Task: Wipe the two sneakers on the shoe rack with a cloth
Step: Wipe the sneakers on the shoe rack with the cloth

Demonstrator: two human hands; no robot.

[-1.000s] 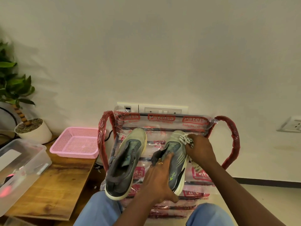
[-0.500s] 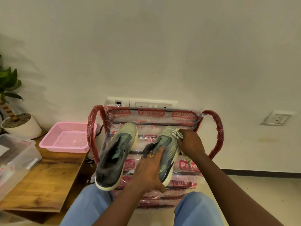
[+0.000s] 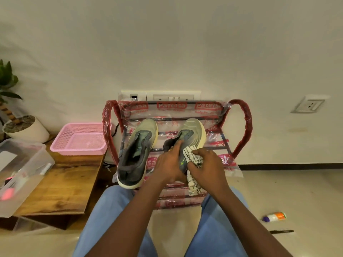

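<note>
Two grey-green sneakers with pale yellow soles lie on the plastic-wrapped red shoe rack [image 3: 243, 125] against the wall. The left sneaker [image 3: 137, 151] lies untouched. My left hand [image 3: 168, 164] grips the heel end of the right sneaker [image 3: 193, 132]. My right hand [image 3: 206, 167] holds a white cloth with a dark pattern [image 3: 193, 169] against that sneaker's right side, near the heel. The rear of the right sneaker is hidden by both hands.
A wooden table [image 3: 61, 182] stands at the left with a pink basket [image 3: 79, 140], a clear plastic box [image 3: 20, 171] and a potted plant [image 3: 22, 127]. A small bottle [image 3: 274, 217] and a dark pen [image 3: 281, 231] lie on the floor at the right.
My right hand has drawn the cloth from the right sneaker's toe back along its side to the heel area. My left hand keeps its hold. The camera has tilted down.
</note>
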